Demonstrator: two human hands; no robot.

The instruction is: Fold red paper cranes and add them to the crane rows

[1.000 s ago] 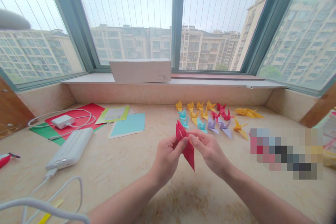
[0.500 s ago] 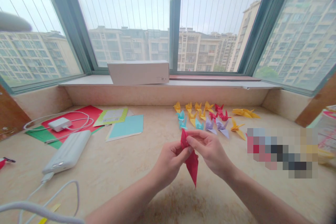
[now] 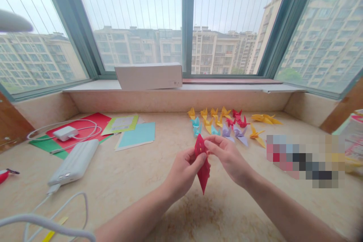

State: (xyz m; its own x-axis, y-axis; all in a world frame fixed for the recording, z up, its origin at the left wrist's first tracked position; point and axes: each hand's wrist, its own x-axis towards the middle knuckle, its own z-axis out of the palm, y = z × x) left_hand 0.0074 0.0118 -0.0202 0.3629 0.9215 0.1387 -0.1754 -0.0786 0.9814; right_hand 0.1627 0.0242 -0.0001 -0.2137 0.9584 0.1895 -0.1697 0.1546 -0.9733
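A folded piece of red paper (image 3: 203, 176), long and diamond-shaped with a pointed lower end, is held up in front of me above the counter. My left hand (image 3: 185, 166) grips it at mid-length, thumb pressed on the front and fingers behind. At its upper right edge, my right hand (image 3: 224, 155) pinches with thumb and index finger. Just beyond my hands stand several folded paper cranes: yellow cranes (image 3: 214, 113), red cranes (image 3: 237, 120), light-blue cranes (image 3: 196, 127) and purple cranes (image 3: 239, 134).
On the left lie coloured paper sheets (image 3: 137, 136), a white charger (image 3: 65, 133) with its cable, and a white power bank (image 3: 74, 164). A white box (image 3: 149, 76) rests on the window ledge. More yellow folded paper (image 3: 265, 119) lies right of the cranes; a blurred patch hides something nearer.
My right thumb and fingers have shifted from the front of the red paper to its right edge. The paper's lower tip has swung left, so it hangs more upright.
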